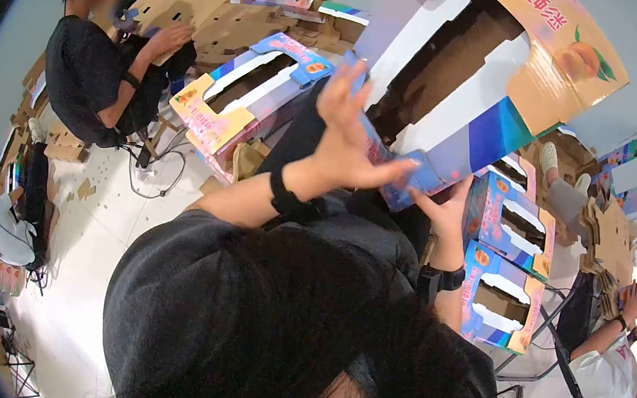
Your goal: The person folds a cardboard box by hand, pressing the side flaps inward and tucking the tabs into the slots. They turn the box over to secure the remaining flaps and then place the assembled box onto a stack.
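Observation:
A large printed cardboard box (500, 140) with a peach picture and a long cut-out opening stands tilted up in front of me. My left hand (342, 133) is beside its left edge, fingers spread and slightly blurred, with the thumb over a blue corner flap (422, 169). At the lower right corner of the box, my right hand (444, 214) has its thumb against the blue edge, and its other fingers are mostly hidden behind the cardboard. Through the opening the brown inside shows. To the left, near my left forearm, lies a similar finished box (257, 83).
Several matching boxes (513, 228) are stacked at my right. A person in black (89, 49) handles flat cardboard (195, 3) at the left. Another person in white (609, 374) sits at the right by more cardboard (617, 239). A cable (163, 192) lies on the floor.

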{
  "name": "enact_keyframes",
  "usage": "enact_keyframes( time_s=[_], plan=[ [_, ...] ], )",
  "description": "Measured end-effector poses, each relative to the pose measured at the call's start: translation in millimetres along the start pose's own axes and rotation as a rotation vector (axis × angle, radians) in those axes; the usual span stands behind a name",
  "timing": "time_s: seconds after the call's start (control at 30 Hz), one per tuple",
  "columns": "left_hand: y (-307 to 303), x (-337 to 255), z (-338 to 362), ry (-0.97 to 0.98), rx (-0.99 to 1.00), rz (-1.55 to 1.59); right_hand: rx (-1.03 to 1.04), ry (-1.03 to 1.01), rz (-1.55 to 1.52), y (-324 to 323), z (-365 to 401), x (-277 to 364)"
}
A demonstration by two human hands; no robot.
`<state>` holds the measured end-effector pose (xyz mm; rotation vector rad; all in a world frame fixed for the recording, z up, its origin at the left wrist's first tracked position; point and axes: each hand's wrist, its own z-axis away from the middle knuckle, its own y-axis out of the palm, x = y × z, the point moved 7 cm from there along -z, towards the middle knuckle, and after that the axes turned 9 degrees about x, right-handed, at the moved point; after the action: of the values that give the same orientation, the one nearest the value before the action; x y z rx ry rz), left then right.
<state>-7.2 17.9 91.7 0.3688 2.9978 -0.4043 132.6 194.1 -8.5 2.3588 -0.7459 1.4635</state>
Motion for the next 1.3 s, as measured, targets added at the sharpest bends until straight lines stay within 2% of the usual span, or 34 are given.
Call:
enact_keyframes(
  time_s=[0.03,0.13,0.23,0.33,0.37,0.47,0.5,0.6,0.73,0.83,0.93,1.0,1.03,1.13,1.23,1.3],
  plan=[
    [-9.4,10.5,-0.5,0.034,-0.036,-0.028,0.0,-0.026,-0.104,4.8,-0.3,18.7],
    [-25.4,43.0,-2.4,-0.051,0.104,-0.202,-0.07,0.019,-0.203,-11.2,7.5,22.9],
    [-26.0,90.1,10.6,-0.285,0.372,-0.066,-0.098,0.12,-0.29,-33.6,19.6,17.1],
    [-12.3,125.7,38.9,-0.514,0.435,0.456,-0.186,0.202,-0.371,-41.4,36.9,11.7],
    [-9.4,129.8,48.5,-0.625,0.518,0.573,-0.218,0.221,-0.394,-50.3,44.4,3.1],
    [11.1,112.6,58.4,-0.666,0.639,1.133,-0.24,0.257,-0.414,-70.7,51.5,-13.7],
    [14.8,105.3,62.1,-0.695,0.71,1.183,-0.258,0.244,-0.441,-76.3,53.6,-18.1],
    [20.0,79.5,56.6,-0.68,0.81,1.104,-0.304,0.231,-0.459,-81.6,57.0,-21.6],
    [33.5,74.7,64.5,-0.836,0.799,1.099,-0.297,0.271,-0.483,-87.3,64.9,-22.9],
    [41.2,75.1,78.9,-0.828,0.802,1.094,-0.313,0.392,-0.331,-98.9,75.0,-33.3],
    [40.8,68.4,74.6,-0.921,0.788,1.146,-0.489,0.178,0.118,-99.3,65.5,12.4],
    [41.9,69.6,82.3,-0.998,0.803,1.102,-0.495,-0.013,0.779,-80.0,63.4,75.1],
    [42.5,71.5,87.1,-1.033,0.808,1.098,-0.48,-0.115,1.108,-63.2,60.7,103.0],
    [43.4,79.0,97.8,-1.064,0.824,1.062,0.099,-0.3,1.128,-1.9,39.2,127.5],
    [40.8,83.7,101.1,-1.037,0.842,1.035,0.388,-0.268,1.175,40.3,21.0,122.4],
    [42.6,90.2,108.8,-0.987,0.847,1.036,0.436,-0.258,1.226,51.7,14.4,110.3]
  ],
)
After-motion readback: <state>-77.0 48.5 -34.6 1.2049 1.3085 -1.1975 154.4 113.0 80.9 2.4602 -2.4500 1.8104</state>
